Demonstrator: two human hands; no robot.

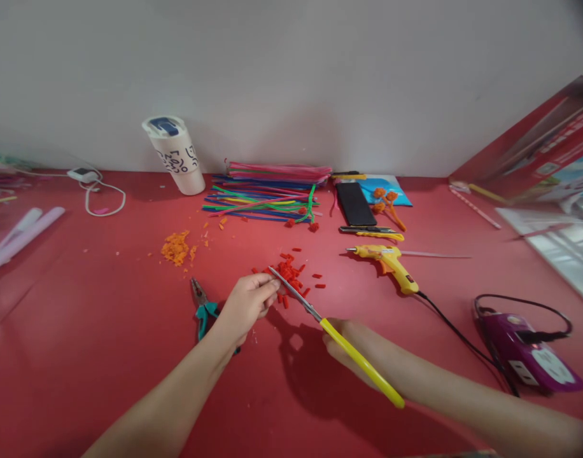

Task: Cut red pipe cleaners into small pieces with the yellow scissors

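From where I stand, the scissors (326,326) catch the eye first: slim silver blades and long, glossy yellow handles, slanting across the middle of the table (129,331). The right hand (356,334) is closed around them at the handles, though its fingers are mostly hidden from me. The tips reach the fingertips of the left hand (251,299), where thumb and forefinger are pressed together in a pinch; I can't make out what, if anything, sits between them.

Just beyond those fingertips lie the red bits (287,270), a loose little heap of short, straight, bright pieces that look fuzzy. They point every which way, most of them crowded together, with a few strays off to the right. The blades cross in front of the heap.

Left of the heap is a crumbly pile of orange fluff (175,248), with specks scattered around it. Pliers (205,312) with teal handles lie just beside the left hand, partly hidden by the forearm. Farther back, a row of coloured stems (267,197) lies near the wall, pink, blue and green, between a white cup (177,156) and a black phone (356,205). A yellow glue gun (389,261) rests on its side to the right.
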